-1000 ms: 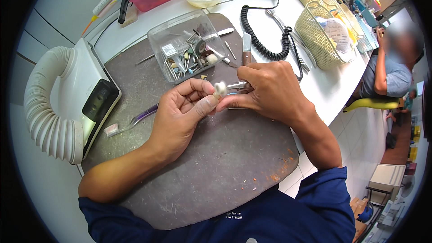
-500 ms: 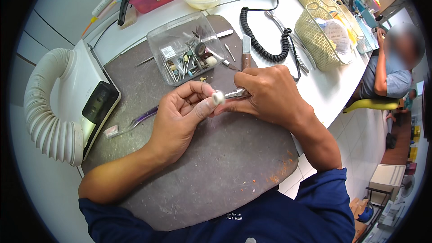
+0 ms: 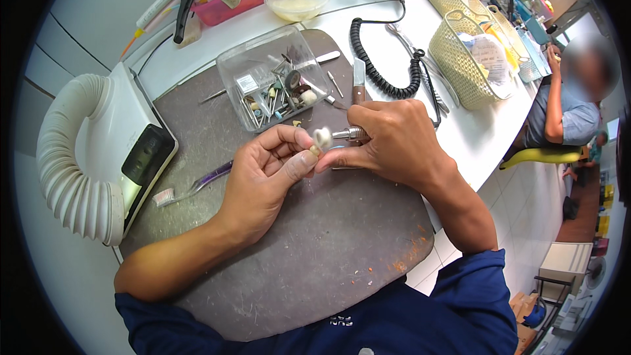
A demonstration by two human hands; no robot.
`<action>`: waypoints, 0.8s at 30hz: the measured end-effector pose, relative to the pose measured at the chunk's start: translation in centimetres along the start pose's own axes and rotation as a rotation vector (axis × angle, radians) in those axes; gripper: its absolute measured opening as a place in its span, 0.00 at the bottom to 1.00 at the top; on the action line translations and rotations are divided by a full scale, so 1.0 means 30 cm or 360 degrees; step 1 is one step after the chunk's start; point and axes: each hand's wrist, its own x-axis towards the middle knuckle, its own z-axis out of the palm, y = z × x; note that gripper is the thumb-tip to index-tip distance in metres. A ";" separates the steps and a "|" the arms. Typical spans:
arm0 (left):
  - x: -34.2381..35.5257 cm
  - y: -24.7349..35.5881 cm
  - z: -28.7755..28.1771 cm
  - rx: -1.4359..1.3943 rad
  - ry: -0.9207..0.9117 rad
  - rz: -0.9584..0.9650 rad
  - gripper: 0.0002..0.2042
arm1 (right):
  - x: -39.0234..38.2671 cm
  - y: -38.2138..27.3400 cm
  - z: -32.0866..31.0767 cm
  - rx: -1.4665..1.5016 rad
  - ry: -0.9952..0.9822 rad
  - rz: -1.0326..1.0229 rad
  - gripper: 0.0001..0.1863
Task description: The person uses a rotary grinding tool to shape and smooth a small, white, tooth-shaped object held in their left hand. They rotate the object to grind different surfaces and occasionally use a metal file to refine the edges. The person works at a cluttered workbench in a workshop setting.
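Near the centre of the frame, a small yellowish piece (image 3: 315, 150) is pinched between thumb and fingers of the left hand (image 3: 266, 167). A metal handpiece (image 3: 353, 133) is gripped by the right hand (image 3: 397, 135), and its white, rounded tip (image 3: 323, 137) is held against or just beside the piece. The hands are kept close together above a grey board (image 3: 302, 256). Work seems to be under way; how much surface is finished or left cannot be told.
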 end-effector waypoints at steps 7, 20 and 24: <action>-0.001 0.000 0.001 -0.0036 0.0002 -0.0011 0.07 | -0.002 -0.003 0.002 0.0005 0.0011 -0.0002 0.38; -0.007 0.007 -0.005 -0.0071 -0.0025 -0.0049 0.07 | -0.002 0.000 0.000 0.0027 -0.0014 -0.0036 0.35; -0.006 0.005 0.000 -0.0092 -0.0021 -0.0033 0.07 | -0.006 -0.003 0.015 0.0034 0.0020 -0.0052 0.37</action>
